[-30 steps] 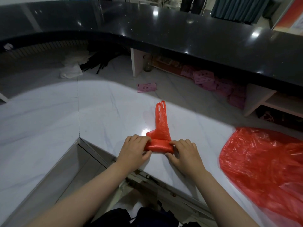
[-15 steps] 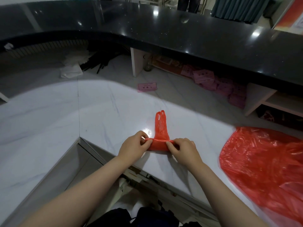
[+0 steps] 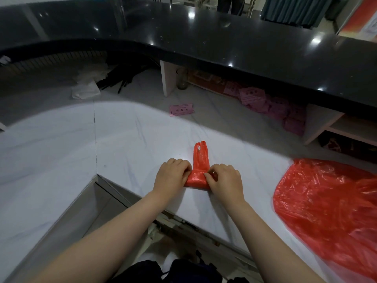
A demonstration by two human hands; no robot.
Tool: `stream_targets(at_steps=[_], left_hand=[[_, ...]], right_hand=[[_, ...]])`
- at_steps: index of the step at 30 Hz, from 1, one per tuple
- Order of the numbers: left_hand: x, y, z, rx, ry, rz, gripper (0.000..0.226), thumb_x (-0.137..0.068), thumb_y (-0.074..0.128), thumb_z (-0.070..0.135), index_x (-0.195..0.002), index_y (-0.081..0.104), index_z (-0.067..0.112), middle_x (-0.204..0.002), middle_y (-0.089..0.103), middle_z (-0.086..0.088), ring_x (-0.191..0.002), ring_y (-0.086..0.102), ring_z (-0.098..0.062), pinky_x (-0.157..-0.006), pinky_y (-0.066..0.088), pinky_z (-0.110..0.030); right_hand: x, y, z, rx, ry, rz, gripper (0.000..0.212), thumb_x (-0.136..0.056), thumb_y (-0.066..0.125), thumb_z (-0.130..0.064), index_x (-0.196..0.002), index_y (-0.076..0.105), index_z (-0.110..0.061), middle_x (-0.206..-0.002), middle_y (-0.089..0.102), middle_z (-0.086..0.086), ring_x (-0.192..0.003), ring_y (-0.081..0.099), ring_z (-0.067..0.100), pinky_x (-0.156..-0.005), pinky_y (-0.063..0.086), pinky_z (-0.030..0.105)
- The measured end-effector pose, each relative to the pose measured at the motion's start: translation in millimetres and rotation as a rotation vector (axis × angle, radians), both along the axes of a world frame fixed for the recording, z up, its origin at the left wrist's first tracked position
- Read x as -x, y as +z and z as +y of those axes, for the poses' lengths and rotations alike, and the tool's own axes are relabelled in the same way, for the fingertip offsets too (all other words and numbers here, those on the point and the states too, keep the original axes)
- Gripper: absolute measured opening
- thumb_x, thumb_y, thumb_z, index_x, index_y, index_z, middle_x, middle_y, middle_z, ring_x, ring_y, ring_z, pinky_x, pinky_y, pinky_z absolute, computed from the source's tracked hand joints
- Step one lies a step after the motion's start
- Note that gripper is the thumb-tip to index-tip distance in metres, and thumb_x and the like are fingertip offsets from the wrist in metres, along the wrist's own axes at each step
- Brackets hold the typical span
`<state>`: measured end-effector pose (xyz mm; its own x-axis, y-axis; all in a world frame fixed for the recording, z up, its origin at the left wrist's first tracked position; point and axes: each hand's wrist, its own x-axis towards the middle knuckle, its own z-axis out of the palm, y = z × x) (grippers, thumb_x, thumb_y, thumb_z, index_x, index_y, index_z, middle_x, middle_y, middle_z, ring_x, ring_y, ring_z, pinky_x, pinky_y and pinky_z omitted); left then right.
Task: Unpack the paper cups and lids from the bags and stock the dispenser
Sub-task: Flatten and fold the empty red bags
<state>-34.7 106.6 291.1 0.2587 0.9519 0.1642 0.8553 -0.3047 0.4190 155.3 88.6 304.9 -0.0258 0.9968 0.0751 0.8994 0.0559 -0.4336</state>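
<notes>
Lighting: we record dim, uneven indoor light. The near white desk (image 3: 126, 144) is bright; its far part lies in a curved shadow beneath the black counter (image 3: 224, 41). Glare: small ceiling-light highlights on that counter, and a sheen on the loose red bag (image 3: 326, 205). Distortion: we note wide-angle bowing at the edges. Focus: centre sharp, shelf recess murky.

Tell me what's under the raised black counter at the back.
Under the black counter: pink slips, a clear jar beside a white divider, black rods, and white sheets. Deeper back lies in shadow.
</notes>
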Motion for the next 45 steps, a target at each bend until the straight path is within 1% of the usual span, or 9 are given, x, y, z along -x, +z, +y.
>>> stream_targets(at_steps=[5, 9, 12, 17, 25, 29, 35, 41, 45], left_hand=[[12.1, -3.8, -6.7, -0.063, -0.083, -0.011, 0.026, -0.094, 0.045, 0.041, -0.090, 0.067, 0.027, -0.083, 0.065, 0.014, -0.082, 0.056, -0.013, -0.072, 0.044, -0.032], [28.9, -7.4, -17.4, -0.038, -0.215, -0.029, 0.028, -0.094, 0.054, 0.047, -0.111, 0.065, 0.027, -0.102, 0.066, 0.017, -0.095, 0.055, -0.005, -0.084, 0.041, -0.025], [41.0, -11.4, -26.9, 0.029, -0.277, -0.031, 0.043, -0.087, 0.064, 0.049, -0.124, 0.057, 0.029, -0.113, 0.062, 0.017, -0.104, 0.051, -0.002, -0.092, 0.036, -0.023], [40.3, -10.9, -35.1, 0.096, -0.223, -0.083, 0.036, -0.087, 0.068, 0.037, -0.121, 0.059, 0.028, -0.111, 0.062, 0.015, -0.104, 0.051, -0.002, -0.094, 0.040, -0.022], [30.4, 3.8, -17.4, 0.300, -0.056, -0.262, 0.012, -0.092, 0.066, 0.033, -0.102, 0.060, 0.028, -0.090, 0.064, 0.017, -0.084, 0.057, 0.002, -0.070, 0.042, -0.014], [21.1, 8.9, 0.2, 0.400, 0.036, -0.246, 0.012, -0.094, 0.063, 0.039, -0.095, 0.062, 0.028, -0.082, 0.070, 0.014, -0.075, 0.061, -0.004, -0.067, 0.047, -0.026], [4.0, 17.1, 22.4, 0.474, 0.146, -0.071, 0.018, -0.092, 0.061, 0.043, -0.083, 0.060, 0.028, -0.074, 0.066, 0.012, -0.076, 0.061, -0.010, -0.063, 0.043, -0.027], [-4.7, 26.9, 29.0, 0.401, 0.166, 0.168, 0.024, -0.089, 0.058, 0.046, -0.089, 0.060, 0.022, -0.083, 0.066, 0.007, -0.083, 0.063, -0.018, -0.068, 0.047, -0.031], [-8.0, 18.7, 27.7, 0.114, 0.034, 0.101, 0.020, -0.086, 0.065, 0.026, -0.101, 0.055, 0.016, -0.096, 0.057, 0.003, -0.088, 0.055, -0.021, -0.068, 0.045, -0.033]], right_hand=[[-13.4, -5.2, -11.9, -0.040, 0.106, -0.011, 0.028, -0.095, 0.055, -0.049, -0.097, 0.072, -0.028, -0.087, 0.066, -0.011, -0.083, 0.050, 0.011, -0.085, 0.042, 0.035], [-32.6, -9.0, -29.0, 0.057, 0.258, -0.041, 0.060, -0.086, 0.047, -0.072, -0.129, 0.060, -0.032, -0.107, 0.061, -0.013, -0.097, 0.047, 0.008, -0.089, 0.034, 0.028], [-40.6, -12.0, -35.9, 0.117, 0.313, -0.039, 0.068, -0.083, 0.043, -0.072, -0.138, 0.050, -0.033, -0.114, 0.055, -0.012, -0.101, 0.041, 0.006, -0.094, 0.035, 0.028], [-39.7, -13.0, -41.9, 0.133, 0.304, 0.025, 0.050, -0.090, 0.053, -0.059, -0.133, 0.053, -0.033, -0.110, 0.055, -0.016, -0.098, 0.041, 0.003, -0.094, 0.038, 0.027], [-35.6, -5.4, -28.5, 0.195, 0.196, 0.178, 0.026, -0.096, 0.052, -0.048, -0.099, 0.069, -0.029, -0.080, 0.055, -0.019, -0.082, 0.047, 0.001, -0.073, 0.038, 0.024], [-30.5, -0.2, -12.8, 0.298, 0.091, 0.207, 0.042, -0.100, 0.049, -0.041, -0.071, 0.061, -0.013, -0.068, 0.061, 0.001, -0.068, 0.055, 0.016, -0.066, 0.044, 0.037], [-20.9, 9.8, 7.7, 0.444, -0.064, 0.138, 0.048, -0.100, 0.048, -0.040, -0.059, 0.050, -0.014, -0.059, 0.053, 0.001, -0.061, 0.051, 0.019, -0.052, 0.034, 0.030], [-15.2, 17.4, 21.7, 0.479, -0.145, -0.086, 0.042, -0.093, 0.050, -0.049, -0.070, 0.055, -0.015, -0.068, 0.054, -0.001, -0.069, 0.055, 0.023, -0.052, 0.034, 0.028], [-15.2, 15.7, 13.8, 0.196, -0.074, -0.057, 0.021, -0.092, 0.057, -0.038, -0.089, 0.057, -0.017, -0.088, 0.056, -0.003, -0.078, 0.056, 0.020, -0.064, 0.047, 0.034]])
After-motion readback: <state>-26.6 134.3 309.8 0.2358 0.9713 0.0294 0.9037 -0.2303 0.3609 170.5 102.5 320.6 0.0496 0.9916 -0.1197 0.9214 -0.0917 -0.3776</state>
